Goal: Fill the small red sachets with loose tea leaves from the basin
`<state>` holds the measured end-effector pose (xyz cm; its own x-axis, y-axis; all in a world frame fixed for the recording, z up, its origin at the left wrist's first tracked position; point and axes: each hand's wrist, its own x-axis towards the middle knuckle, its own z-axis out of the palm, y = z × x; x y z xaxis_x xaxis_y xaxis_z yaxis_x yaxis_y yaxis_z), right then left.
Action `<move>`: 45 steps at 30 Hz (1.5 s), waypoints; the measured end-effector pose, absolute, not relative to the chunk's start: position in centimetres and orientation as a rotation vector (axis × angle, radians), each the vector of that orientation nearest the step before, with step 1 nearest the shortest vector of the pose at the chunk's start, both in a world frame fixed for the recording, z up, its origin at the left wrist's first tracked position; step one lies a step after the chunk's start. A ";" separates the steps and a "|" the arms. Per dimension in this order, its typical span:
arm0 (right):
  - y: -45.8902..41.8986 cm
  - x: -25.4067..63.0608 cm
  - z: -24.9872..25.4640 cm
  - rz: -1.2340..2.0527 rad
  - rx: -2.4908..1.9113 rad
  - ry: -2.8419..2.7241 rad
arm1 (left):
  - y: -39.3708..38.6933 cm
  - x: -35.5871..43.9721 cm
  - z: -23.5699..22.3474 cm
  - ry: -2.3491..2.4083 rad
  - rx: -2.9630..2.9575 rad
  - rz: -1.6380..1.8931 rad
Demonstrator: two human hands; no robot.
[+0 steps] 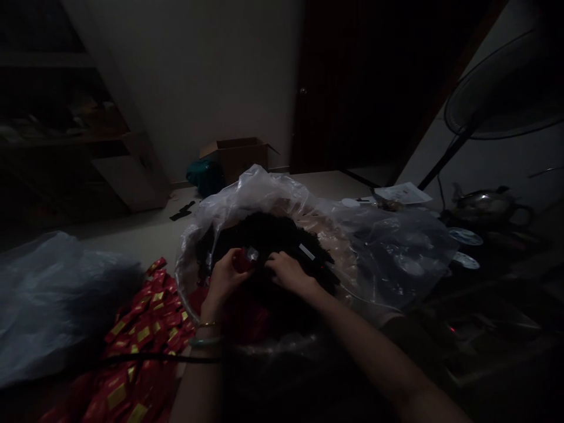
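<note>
Hands (225, 275), red packet (242, 261), pale shiny tip (252, 255)

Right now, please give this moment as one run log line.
left hand: holds red packet; right hand: at dark heap, grip unclear; dark heap: inside plastic; packet pile: left of dark heap
</note>
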<state>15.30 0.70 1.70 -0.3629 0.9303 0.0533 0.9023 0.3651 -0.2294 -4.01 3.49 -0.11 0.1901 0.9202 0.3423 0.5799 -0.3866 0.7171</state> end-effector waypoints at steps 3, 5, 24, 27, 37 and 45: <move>1.7 17.0 3.2 0.495 -1.574 -2.136 | 3.5 -3.9 -0.3 1.367 2.041 1.058; 2.4 17.6 4.6 0.576 -1.469 -1.978 | 3.4 -3.8 -0.4 1.360 2.040 1.047; 2.2 13.4 7.0 0.575 -1.389 -2.055 | 2.8 -2.5 0.3 1.424 1.951 1.030; 2.5 13.1 7.0 0.530 -1.462 -2.130 | 2.8 -2.4 0.3 1.427 1.927 1.035; -0.4 16.4 3.5 0.497 -1.814 -2.487 | 3.2 -3.1 0.3 1.527 1.895 1.104; -3.0 13.7 -1.3 0.116 -1.773 -2.652 | 3.1 -2.7 0.2 1.542 1.926 1.085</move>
